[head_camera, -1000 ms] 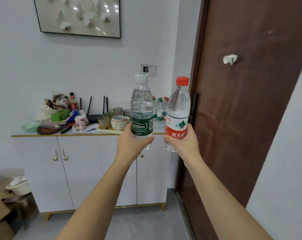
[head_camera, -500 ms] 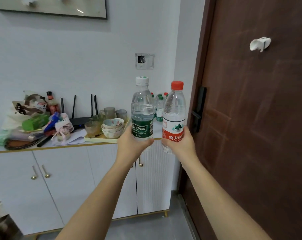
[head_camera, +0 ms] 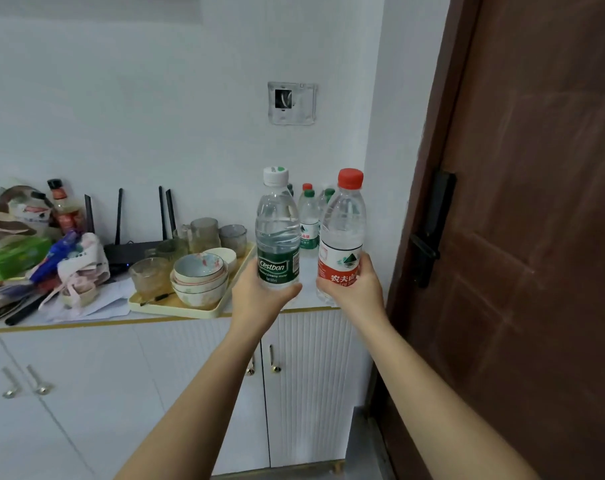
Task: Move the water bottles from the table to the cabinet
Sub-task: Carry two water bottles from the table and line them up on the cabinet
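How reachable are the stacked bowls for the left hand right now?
Probably not to grasp: the left hand grips the green-label bottle. The stacked bowls sit just left of it, nothing between.

clear glossy plastic forms the green-label bottle (head_camera: 277,233) and red-label bottle (head_camera: 342,237) above the cabinet (head_camera: 121,375). the cabinet is matt white, its right door ribbed, handles (head_camera: 275,360) shiny metal. right of the cabinet, the brown door (head_camera: 536,237) looks like dull wood.

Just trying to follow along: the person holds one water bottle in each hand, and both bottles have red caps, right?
Not quite. In the head view the red-label bottle in the right hand has a red cap, but the green-label bottle in the left hand has a white cap. The rest holds.
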`<control>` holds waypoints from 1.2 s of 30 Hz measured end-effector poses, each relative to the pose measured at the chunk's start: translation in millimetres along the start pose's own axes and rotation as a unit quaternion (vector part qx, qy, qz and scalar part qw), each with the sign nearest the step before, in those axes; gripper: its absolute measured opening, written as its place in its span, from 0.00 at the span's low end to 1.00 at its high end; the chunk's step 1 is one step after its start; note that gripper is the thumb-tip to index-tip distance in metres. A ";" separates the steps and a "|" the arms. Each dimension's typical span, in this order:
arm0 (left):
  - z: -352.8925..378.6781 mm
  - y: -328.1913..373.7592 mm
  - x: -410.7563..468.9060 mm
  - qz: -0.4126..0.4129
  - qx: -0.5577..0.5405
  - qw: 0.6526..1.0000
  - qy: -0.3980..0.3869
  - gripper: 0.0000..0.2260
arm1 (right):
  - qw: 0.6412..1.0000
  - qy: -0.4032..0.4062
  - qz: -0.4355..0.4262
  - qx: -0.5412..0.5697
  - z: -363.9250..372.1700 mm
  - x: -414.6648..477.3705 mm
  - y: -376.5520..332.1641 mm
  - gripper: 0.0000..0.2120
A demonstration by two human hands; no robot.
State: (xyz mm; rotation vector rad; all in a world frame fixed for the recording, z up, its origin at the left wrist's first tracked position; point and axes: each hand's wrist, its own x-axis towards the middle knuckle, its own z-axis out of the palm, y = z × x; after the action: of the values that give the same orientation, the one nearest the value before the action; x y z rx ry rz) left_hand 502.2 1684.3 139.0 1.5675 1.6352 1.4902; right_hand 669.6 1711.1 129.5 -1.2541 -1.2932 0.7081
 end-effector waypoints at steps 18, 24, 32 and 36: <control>107.3 -133.1 147.4 -0.092 0.035 0.995 -0.023 0.28 | 0.986 -0.045 0.125 -0.106 84.3 148.3 120.9 0.32; 131.7 -173.4 191.8 -0.098 0.029 0.994 -0.047 0.27 | 0.982 -0.035 0.143 -0.118 112.9 182.7 145.8 0.31; 148.5 -196.9 221.0 -0.098 -0.005 0.993 -0.068 0.26 | 0.983 -0.020 0.139 -0.117 133.0 208.0 159.5 0.32; 152.9 -201.6 231.7 -0.093 -0.012 0.992 -0.080 0.27 | 0.987 -0.012 0.117 -0.108 135.7 215.7 163.6 0.37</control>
State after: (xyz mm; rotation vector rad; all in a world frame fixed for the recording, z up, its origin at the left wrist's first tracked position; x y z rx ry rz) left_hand 482.6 1994.8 -5.7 1.4373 1.6171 1.2505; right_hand 627.4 1989.4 17.7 -1.5969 -1.2808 0.7651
